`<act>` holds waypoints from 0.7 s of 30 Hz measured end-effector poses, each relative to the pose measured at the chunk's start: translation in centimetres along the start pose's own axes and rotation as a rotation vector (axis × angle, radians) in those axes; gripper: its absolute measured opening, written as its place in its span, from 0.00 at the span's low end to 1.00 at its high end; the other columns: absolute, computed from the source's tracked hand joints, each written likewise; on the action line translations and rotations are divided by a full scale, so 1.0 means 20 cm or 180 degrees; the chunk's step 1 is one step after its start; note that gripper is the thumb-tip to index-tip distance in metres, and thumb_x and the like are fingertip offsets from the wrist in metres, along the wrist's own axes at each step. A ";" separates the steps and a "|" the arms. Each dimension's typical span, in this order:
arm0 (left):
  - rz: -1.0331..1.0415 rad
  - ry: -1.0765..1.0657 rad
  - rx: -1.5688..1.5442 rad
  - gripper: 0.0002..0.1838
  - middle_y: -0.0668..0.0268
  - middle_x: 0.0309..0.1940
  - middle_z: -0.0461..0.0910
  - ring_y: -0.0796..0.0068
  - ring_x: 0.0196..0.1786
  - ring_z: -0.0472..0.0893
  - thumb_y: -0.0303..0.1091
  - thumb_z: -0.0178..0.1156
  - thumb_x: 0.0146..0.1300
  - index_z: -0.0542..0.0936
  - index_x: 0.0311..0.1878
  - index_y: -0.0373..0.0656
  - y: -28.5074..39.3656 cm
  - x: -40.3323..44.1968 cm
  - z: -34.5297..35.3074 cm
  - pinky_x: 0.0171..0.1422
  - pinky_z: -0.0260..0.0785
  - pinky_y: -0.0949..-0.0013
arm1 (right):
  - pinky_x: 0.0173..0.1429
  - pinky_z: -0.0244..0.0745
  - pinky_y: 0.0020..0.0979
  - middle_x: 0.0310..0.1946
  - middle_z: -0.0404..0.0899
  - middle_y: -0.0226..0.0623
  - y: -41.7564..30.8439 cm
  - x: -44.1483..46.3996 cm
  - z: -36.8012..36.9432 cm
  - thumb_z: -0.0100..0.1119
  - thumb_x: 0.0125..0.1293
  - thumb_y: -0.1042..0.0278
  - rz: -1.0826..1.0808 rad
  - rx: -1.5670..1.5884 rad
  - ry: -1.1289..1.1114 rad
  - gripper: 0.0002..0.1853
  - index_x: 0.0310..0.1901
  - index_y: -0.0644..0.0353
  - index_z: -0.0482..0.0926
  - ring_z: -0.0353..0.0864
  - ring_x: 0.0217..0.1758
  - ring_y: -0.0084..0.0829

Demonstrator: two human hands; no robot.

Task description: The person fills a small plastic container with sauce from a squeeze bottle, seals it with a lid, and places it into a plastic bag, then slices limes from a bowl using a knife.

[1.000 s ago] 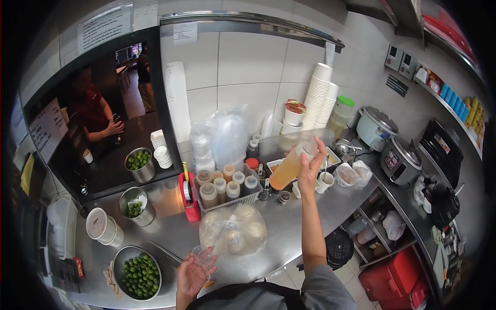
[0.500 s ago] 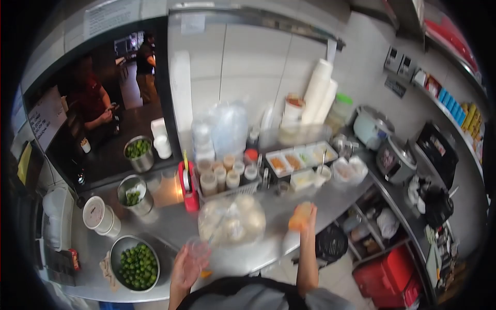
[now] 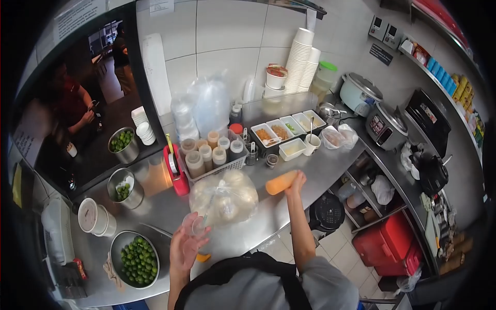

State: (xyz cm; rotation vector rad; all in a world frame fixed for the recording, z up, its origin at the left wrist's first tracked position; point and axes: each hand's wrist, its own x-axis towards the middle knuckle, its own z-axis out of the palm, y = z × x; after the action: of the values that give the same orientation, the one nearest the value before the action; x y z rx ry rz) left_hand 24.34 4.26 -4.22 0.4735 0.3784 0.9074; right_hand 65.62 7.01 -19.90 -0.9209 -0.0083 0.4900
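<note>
My left hand (image 3: 186, 247) holds a small clear plastic cup (image 3: 194, 225) by its side, with the fingers curled around it. In my right hand (image 3: 297, 182) is a bottle of orange sauce (image 3: 279, 183), tilted nearly sideways above the counter with its far end toward the left. Between and beyond my hands, a knotted clear plastic bag (image 3: 223, 199) of round pale items rests on the steel counter. Just right of my left hand lies a small orange-yellow piece (image 3: 203, 257), partly hidden.
A grey basket of sauce bottles (image 3: 213, 168) and a red tape dispenser (image 3: 176, 170) stand behind the bag. Topping trays (image 3: 281, 132) are at the back. A bowl of green limes (image 3: 135, 261) sits at left, rice cookers (image 3: 386, 126) at right. A person (image 3: 77, 98) stands beyond the opening.
The camera view has shifted, so the counter appears higher and sharper. In my right hand the orange bottle has turned to lie nearly sideways. The cup stays in my left hand.
</note>
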 end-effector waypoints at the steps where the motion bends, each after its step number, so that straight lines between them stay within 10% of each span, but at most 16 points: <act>1: 0.0009 -0.0085 0.0202 0.27 0.55 0.58 0.70 0.57 0.54 0.76 0.33 0.54 0.61 0.65 0.63 0.35 0.01 0.02 0.01 0.49 0.75 0.66 | 0.47 0.72 0.33 0.39 0.73 0.41 -0.02 0.02 0.10 0.54 0.64 0.61 -0.0817 -0.0407 0.0375 0.16 0.49 0.57 0.67 0.74 0.39 0.38; 7: 0.1048 -0.0067 0.2534 0.29 0.59 0.54 0.73 0.71 0.43 0.78 0.24 0.60 0.54 0.68 0.62 0.38 -0.01 0.19 0.04 0.40 0.71 0.75 | 0.56 0.64 0.38 0.50 0.65 0.49 0.05 -0.14 0.07 0.57 0.62 0.68 -0.3207 -0.3023 -0.1300 0.27 0.60 0.59 0.57 0.67 0.53 0.41; 13: 0.1830 -0.0094 0.4150 0.34 0.62 0.49 0.75 0.76 0.40 0.77 0.27 0.68 0.46 0.71 0.61 0.43 -0.04 0.33 0.13 0.35 0.67 0.76 | 0.60 0.61 0.41 0.52 0.64 0.51 0.09 -0.15 0.04 0.64 0.56 0.70 -0.3221 -0.2735 -0.1886 0.33 0.60 0.62 0.57 0.66 0.56 0.46; 19: 0.1859 -0.0116 0.4364 0.34 0.64 0.42 0.77 0.76 0.39 0.77 0.33 0.72 0.42 0.73 0.57 0.40 -0.08 0.49 0.12 0.35 0.68 0.75 | 0.57 0.66 0.37 0.48 0.72 0.47 0.05 -0.25 0.07 0.72 0.47 0.65 -0.1255 -0.2700 -0.1948 0.37 0.57 0.63 0.63 0.72 0.53 0.43; 21: 0.1802 -0.0051 0.4457 0.33 0.63 0.42 0.77 0.74 0.38 0.77 0.34 0.73 0.41 0.75 0.54 0.39 -0.09 0.52 0.11 0.36 0.69 0.73 | 0.56 0.68 0.38 0.46 0.74 0.45 0.00 -0.27 0.13 0.72 0.46 0.67 -0.2070 -0.3100 -0.2413 0.34 0.55 0.63 0.67 0.74 0.51 0.43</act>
State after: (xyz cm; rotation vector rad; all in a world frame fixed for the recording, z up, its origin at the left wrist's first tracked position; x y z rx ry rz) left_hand 32.45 11.34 -4.50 1.9411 0.8753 1.0721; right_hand 60.22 6.76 -17.15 -1.5312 -1.2912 0.1701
